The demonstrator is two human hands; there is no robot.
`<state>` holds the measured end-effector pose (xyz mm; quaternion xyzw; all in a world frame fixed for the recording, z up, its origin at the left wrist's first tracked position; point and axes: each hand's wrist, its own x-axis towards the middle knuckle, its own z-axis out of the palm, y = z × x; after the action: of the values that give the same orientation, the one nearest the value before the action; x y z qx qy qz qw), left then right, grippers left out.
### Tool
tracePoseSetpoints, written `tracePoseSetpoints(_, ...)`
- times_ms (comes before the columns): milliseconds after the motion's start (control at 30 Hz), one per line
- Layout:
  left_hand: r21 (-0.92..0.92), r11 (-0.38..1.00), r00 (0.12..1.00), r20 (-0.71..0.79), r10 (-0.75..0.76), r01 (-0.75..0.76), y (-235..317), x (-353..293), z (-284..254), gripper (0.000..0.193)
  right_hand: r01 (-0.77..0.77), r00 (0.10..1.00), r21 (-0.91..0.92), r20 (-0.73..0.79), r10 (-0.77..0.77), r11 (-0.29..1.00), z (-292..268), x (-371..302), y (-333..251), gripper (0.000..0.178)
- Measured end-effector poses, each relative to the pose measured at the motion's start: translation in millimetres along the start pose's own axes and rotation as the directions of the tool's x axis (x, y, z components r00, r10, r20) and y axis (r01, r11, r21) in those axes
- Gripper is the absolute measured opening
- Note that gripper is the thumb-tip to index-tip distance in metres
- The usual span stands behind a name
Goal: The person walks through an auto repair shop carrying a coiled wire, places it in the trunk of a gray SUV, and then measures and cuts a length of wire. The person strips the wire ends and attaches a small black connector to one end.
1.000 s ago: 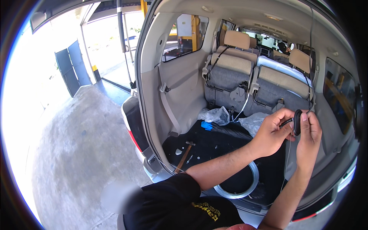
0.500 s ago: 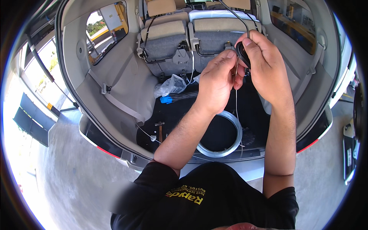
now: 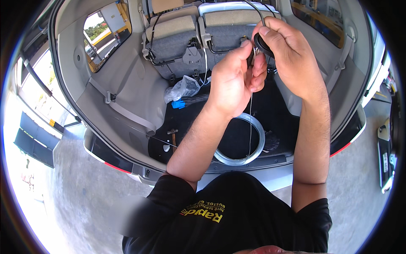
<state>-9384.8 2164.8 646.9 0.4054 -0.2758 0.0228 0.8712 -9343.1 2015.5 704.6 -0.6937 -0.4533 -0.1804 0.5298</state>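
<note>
Up in front of me, my right hand (image 3: 292,53) grips a black round rubber piece (image 3: 262,44), which looks like a grommet on the end of a black tube (image 3: 256,9) coming down from above. Close beside it, my left hand (image 3: 234,80) has its fingers curled around a thin pale wire (image 3: 251,111), its thumb pointing up toward the rubber piece. The wire's upper part runs between the fingers to the rubber; whether it enters there I cannot tell. Its lower part hangs down across a coil of silvery wire (image 3: 218,146) on the dark cargo floor.
Folded rear seats (image 3: 177,40) close off the far side. A clear plastic bag (image 3: 182,88) and dark gloves with blue (image 3: 179,103) lie left of my left forearm. Nearer are a hammer (image 3: 173,136) and a small white piece (image 3: 166,148). A seat belt (image 3: 127,114) crosses the left wall.
My view has shifted slightly, moving both hands up and left in the picture. The left fingers have spread a little, its thumb lifting away from the wire. The right hand keeps its grip.
</note>
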Motion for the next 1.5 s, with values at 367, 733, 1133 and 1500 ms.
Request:
tracePoseSetpoints(367, -0.273, 0.954, 0.951, 0.307, -0.034, 0.123, -15.7, 10.9, -12.9, 0.038, -0.001, 0.996, -0.035, 0.087, 0.004, 0.999, -14.8, 7.6, 2.1, 0.029)
tracePoseSetpoints(733, -0.249, 0.954, 0.941, 0.33, -0.08, 0.168, -16.1, 6.8, -1.6, 0.037, 0.103, 0.98, -0.174, 0.188, -0.07, 0.979, -30.2, 6.4, -0.7, 0.028)
tracePoseSetpoints(1133, -0.245, 0.963, 0.993, 0.067, -0.098, 0.112, -23.1, -9.2, 4.0, 0.038, 0.133, 0.983, 0.125, 0.112, -0.147, 0.983, -26.8, 8.8, 23.0, 0.021)
tracePoseSetpoints(1500, 0.846, 0.496, 0.892, -0.055, 0.449, -0.197, -19.7, -8.5, 12.2, 0.032, -0.124, 0.992, 0.279, 0.015, 0.124, 0.952, -30.5, -5.9, 17.2, 0.021)
